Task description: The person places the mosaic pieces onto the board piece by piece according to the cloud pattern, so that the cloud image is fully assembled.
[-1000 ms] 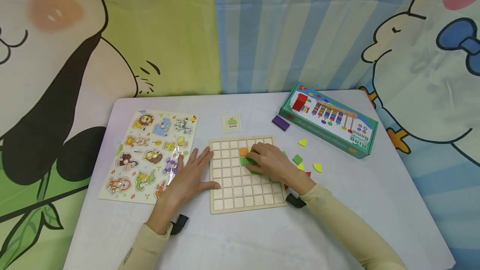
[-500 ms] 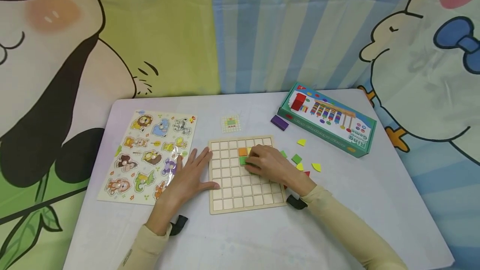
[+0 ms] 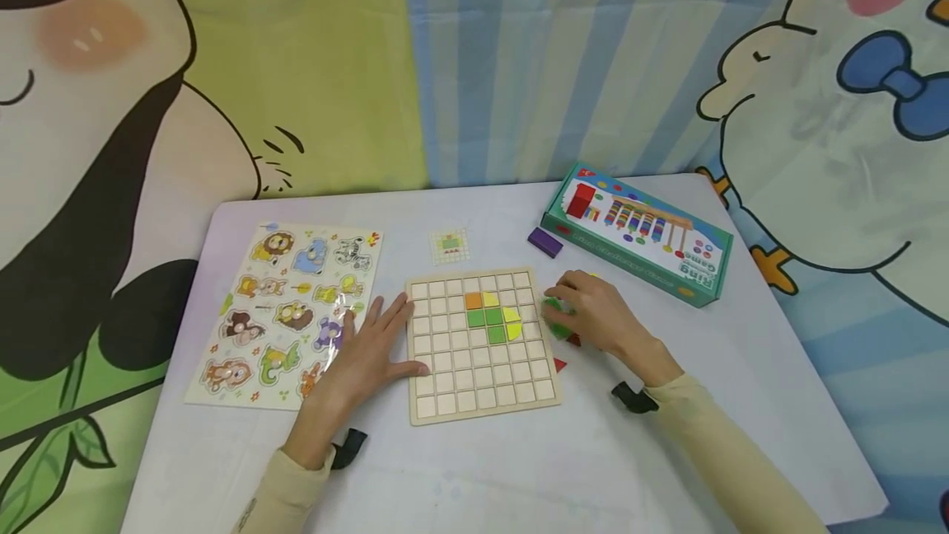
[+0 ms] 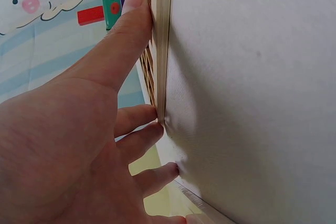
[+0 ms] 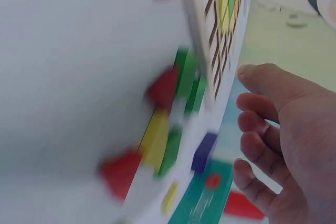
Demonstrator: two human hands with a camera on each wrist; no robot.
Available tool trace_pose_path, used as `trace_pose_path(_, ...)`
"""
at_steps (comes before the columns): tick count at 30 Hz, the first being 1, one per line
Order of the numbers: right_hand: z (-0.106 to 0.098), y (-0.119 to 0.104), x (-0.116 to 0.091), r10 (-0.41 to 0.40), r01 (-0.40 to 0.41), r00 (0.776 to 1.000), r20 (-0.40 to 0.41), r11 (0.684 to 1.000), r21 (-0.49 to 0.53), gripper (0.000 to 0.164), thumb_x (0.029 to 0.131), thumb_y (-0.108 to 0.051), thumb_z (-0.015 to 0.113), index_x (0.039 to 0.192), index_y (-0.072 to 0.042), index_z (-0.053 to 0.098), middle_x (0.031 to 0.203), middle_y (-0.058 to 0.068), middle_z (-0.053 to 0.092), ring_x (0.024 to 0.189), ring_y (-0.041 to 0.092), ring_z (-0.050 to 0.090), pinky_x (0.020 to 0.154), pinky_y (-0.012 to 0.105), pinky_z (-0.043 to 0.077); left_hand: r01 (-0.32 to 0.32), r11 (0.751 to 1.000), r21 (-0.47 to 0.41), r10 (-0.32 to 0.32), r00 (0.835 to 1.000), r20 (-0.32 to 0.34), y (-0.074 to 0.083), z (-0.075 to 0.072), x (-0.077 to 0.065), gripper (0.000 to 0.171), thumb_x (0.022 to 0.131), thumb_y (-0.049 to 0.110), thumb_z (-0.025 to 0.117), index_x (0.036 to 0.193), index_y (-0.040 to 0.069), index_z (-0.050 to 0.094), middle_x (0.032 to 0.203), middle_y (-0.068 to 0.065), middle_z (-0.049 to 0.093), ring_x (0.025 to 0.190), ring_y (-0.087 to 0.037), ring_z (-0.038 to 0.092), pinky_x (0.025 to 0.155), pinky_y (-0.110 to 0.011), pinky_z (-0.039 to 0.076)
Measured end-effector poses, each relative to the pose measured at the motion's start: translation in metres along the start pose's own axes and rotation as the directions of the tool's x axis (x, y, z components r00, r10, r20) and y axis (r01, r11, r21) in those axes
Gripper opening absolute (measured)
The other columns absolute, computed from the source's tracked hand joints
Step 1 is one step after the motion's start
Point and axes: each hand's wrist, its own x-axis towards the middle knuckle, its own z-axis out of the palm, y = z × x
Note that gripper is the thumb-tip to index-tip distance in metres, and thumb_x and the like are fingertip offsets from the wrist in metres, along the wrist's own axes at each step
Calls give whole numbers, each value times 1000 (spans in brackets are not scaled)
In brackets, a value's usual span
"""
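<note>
Right grip (image 3: pixel 600 313) is nearer: empty, relaxed, green pieces (image 5: pixel 185 77) just below it, between board (image 3: pixel 463 358) and surface's (image 3: pixel 474 484) right edge. Left grip (image 3: pixel 365 357), spread, touches board.

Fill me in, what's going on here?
A person's left hand touches the left edge of a wooden grid board. Their right hand hovers by loose coloured pieces off the board's right edge, holding nothing I can see. The board bears an orange piece, yellow pieces and green pieces; a small patterned card lies beyond it.
</note>
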Motion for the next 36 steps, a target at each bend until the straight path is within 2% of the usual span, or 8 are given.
trace_pose_path(6, -12, 17, -26, 133, -131, 991, 34, 990, -52, 26, 83, -24, 85, 103, -8, 80, 96, 4, 70, 82, 15, 62, 71, 34, 58, -7, 1000, 1, 7, 1000, -3, 0, 0, 0, 109, 75, 57, 81, 160, 12, 31, 169, -9, 24, 155, -47, 15, 116, -78, 3)
trace_pose_path(15, -11, 26, -44, 210, -207, 978, 21, 974, -91, 33, 80, -32, 87, 98, -5, 80, 93, 6, 71, 80, 17, 64, 70, 36, 59, -7, 1000, -2, 7, 1000, -9, -2, 0, -1, 109, 75, 57, 82, 160, 12, 31, 169, -9, 24, 155, -47, 15, 116, -78, 2)
trace_pose_path(25, -9, 22, -44, 263, -257, 964, 50, 962, -96, 37, 79, -37, 88, 99, -7, 80, 92, 5, 72, 83, 19, 66, 74, 39, 60, -11, 1000, -9, 11, 1000, -3, -3, 1, 0, 109, 76, 58, 81, 161, 13, 30, 169, -9, 23, 155, -46, 13, 117, -77, 0)
trace_pose_path(32, -11, 20, -40, 346, -339, 935, 72, 936, -92, 32, 81, -33, 86, 97, -6, 80, 88, 5, 69, 77, 17, 61, 67, 35, 56, -10, 1000, -10, 10, 1000, 2, -2, 0, 0, 109, 75, 59, 80, 161, 12, 30, 169, -9, 23, 155, -46, 13, 117, -77, 0)
trace_pose_path(36, -11, 20, -38, 350, -342, 933, 79, 934, -104, 31, 81, -32, 85, 97, -6, 79, 87, 5, 69, 77, 17, 60, 65, 34, 54, -8, 1000, -11, 8, 1000, 4, -2, 0, 0, 109, 75, 58, 80, 160, 12, 30, 169, -9, 22, 155, -46, 14, 117, -77, 0)
